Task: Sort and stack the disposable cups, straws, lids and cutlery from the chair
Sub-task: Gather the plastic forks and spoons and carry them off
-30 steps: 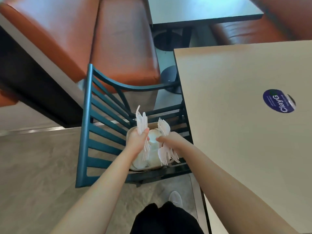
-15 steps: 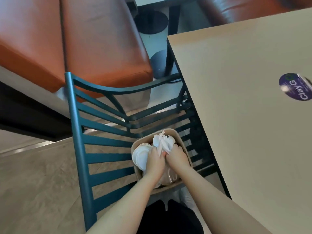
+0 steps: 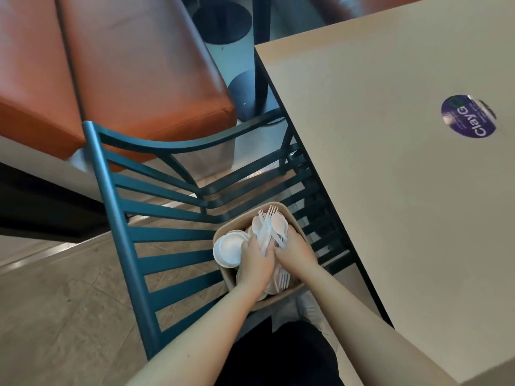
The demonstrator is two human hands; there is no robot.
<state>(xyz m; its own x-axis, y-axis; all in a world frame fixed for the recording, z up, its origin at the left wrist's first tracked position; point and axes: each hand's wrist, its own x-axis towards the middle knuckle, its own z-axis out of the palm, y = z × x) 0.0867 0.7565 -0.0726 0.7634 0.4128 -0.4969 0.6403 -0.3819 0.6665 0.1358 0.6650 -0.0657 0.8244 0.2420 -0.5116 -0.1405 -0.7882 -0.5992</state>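
A tan tray (image 3: 287, 211) sits on the seat of a teal slatted chair (image 3: 111, 190). Inside it lies a stack of white round lids (image 3: 228, 247) at the left and a bundle of white plastic forks and spoons (image 3: 271, 225) at the far end. My left hand (image 3: 256, 263) and my right hand (image 3: 296, 253) are pressed together inside the tray, both closed around the cutlery bundle. More white cutlery (image 3: 282, 278) pokes out under my right wrist. What lies under my hands is hidden.
A beige table (image 3: 390, 162) with a round purple sticker (image 3: 468, 117) runs along the right, its edge close to the tray. An orange padded bench (image 3: 125, 65) stands beyond the chair. A black table base (image 3: 250, 90) stands on the floor behind.
A second ago each hand held its own bunch of cutlery above the tray. The hands came together and went down into the tray, merging the bunches into one bundle.
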